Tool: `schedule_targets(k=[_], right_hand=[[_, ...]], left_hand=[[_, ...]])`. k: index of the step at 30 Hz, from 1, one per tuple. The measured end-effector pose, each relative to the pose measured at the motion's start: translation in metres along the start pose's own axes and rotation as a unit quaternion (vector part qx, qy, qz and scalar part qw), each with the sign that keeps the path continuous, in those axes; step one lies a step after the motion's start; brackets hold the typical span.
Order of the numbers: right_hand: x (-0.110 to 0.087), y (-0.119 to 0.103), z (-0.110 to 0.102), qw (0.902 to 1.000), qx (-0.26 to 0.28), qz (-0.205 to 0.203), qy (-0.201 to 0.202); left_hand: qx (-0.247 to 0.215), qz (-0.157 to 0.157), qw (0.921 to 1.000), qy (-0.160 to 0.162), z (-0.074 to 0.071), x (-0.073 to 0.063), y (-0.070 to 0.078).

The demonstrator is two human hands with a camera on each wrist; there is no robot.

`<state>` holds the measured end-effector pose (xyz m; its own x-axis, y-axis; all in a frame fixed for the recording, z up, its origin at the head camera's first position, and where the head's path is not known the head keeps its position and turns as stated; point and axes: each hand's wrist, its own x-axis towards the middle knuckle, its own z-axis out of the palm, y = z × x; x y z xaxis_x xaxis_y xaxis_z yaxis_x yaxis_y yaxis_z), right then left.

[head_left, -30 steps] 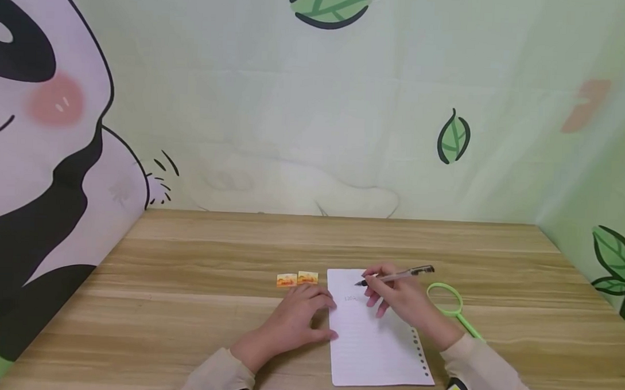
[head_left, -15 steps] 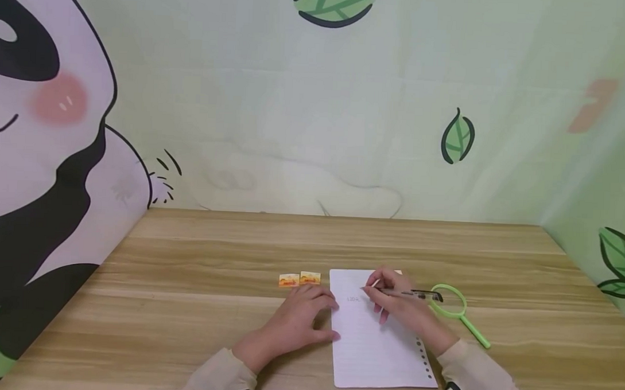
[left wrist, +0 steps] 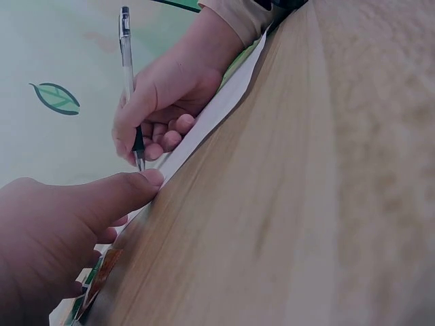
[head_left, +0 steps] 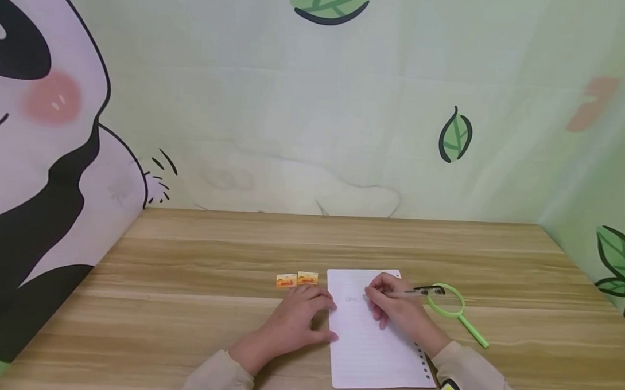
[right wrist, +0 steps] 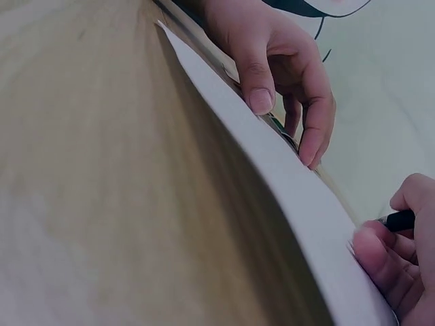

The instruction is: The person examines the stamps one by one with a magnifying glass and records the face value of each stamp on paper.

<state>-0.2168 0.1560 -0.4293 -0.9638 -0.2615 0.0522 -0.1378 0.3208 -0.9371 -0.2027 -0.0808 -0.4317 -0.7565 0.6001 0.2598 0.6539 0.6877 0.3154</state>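
A lined sheet of paper [head_left: 369,357] with punched holes down its right edge lies on the wooden table. Small grey writing [head_left: 351,299] stands near its top left. My right hand [head_left: 399,304] pinches a clear pen with a black cap end [head_left: 428,291], its tip at the paper just right of the writing. In the left wrist view the pen [left wrist: 128,61] stands nearly upright in the fingers. My left hand [head_left: 298,318] rests at the sheet's left edge, thumb and fingertips touching it, fingers relaxed. Curled fingers partly cover the paper in the right wrist view.
Two small orange-and-white cards [head_left: 297,280] lie just beyond my left fingers. A green magnifying glass [head_left: 473,330] lies right of the paper, its ring partly behind the pen. A printed cloth backdrop [head_left: 274,102] rises behind the table's far edge.
My right hand has lowered the pen to the page and shifted slightly along the written line. The pen's back end has dropped. My left hand stays at the paper's edge.
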Motion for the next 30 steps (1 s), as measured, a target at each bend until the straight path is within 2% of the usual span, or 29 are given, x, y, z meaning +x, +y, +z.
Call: schedule_targets(k=[5, 8, 21, 30], right_hand=[[0.0, 0.0004, 0.0013, 0.9972, -0.055, 0.017, 0.048], [0.0007, 0.0014, 0.002, 0.995, -0.074, 0.014, 0.066], [0.0029, 0.006, 0.0039, 0.9966, -0.053, -0.005, 0.063], [0.002, 0.0061, 0.0024, 0.9942, -0.081, 0.002, 0.071]], left_hand=[[0.001, 0.002, 1.0, 0.002, -0.0012, -0.0001, -0.0001], [0.004, 0.002, 1.0, 0.001, -0.0019, 0.0003, -0.0001], [-0.003, -0.006, 1.0, -0.006, -0.0023, -0.0002, 0.0003], [-0.006, -0.012, 0.9998, -0.011, -0.002, -0.0001, 0.0022]])
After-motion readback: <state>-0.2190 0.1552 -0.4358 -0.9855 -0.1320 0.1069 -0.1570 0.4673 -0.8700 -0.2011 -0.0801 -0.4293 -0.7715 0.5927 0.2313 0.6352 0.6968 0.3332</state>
